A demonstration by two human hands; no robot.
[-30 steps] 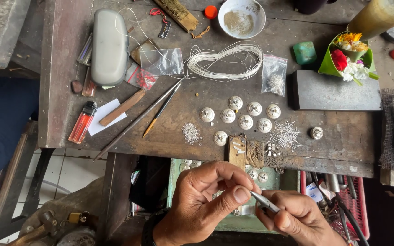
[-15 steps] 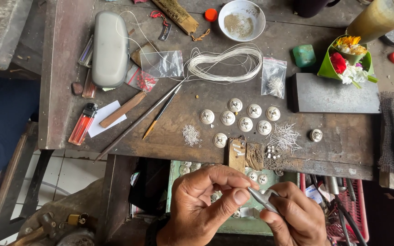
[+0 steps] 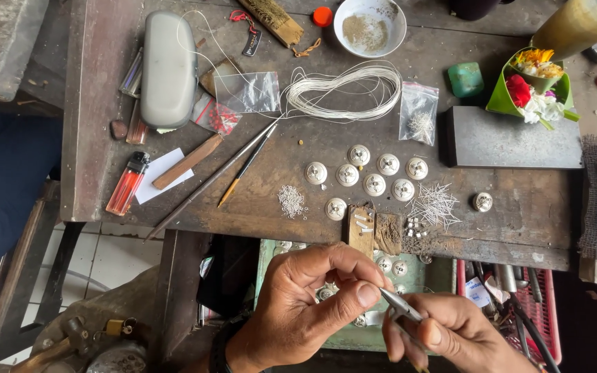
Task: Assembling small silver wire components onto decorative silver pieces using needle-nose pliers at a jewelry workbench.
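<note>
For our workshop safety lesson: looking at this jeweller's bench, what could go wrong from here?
1. The left hand pinches something tiny at the plier tips held by the right hand; it could slip and drop.
2. Loose silver pins lie near the bench edge and could be swept off.

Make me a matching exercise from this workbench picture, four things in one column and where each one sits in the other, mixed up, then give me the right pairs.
Things:
1. white bowl
2. orange lighter
3. flower offering in a green leaf cone
4. small pliers

Places:
A. near the bench's left edge, beside a slip of white paper
B. between the fingertips of the left hand and the right hand, below the bench
C. at the top middle, next to an orange cap
D. at the upper right, above a dark metal block

Pairs: 1-C, 2-A, 3-D, 4-B
</note>
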